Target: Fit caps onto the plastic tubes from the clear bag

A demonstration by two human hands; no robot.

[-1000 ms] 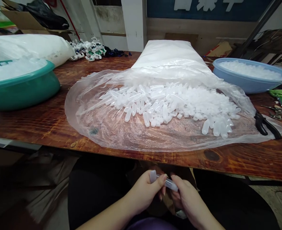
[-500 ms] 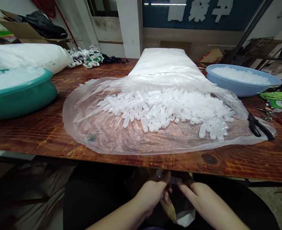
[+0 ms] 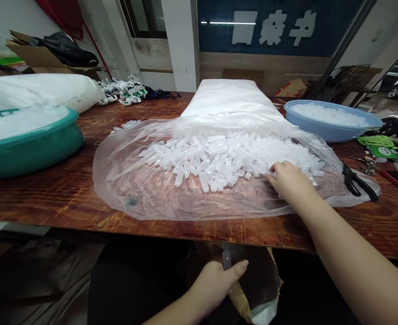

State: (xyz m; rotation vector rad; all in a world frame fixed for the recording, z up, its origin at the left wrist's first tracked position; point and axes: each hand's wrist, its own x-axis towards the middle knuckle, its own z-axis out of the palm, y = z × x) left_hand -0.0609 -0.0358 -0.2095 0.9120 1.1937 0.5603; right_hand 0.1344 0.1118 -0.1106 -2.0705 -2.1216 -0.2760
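Observation:
Below the table edge, my left hand [image 3: 214, 280] is closed around a small translucent plastic tube [image 3: 226, 261], its thumb raised. An open sack with a brown paper edge [image 3: 240, 303] and a whitish inner side lies in my lap just beside it. My right hand [image 3: 289, 181] is over the table at the near right edge of a pile of translucent plastic tubes [image 3: 215, 155]. Its fingers are bent together against the pieces; what they pinch is hidden. The pile lies on the spread mouth of a clear plastic bag [image 3: 172, 205].
A full white sack [image 3: 231, 95] stands behind the pile. At left is a green basin [image 3: 33, 151] of similar pieces, at right a blue basin [image 3: 327, 128]. Black-handled snips [image 3: 358, 183] lie on the bag's right edge. White and green parts [image 3: 127, 92] are heaped at the back.
My right hand has risen from the lap, beside the left hand, to the pile on the table. My left hand stays low over the sack. The camera view has tilted up slightly.

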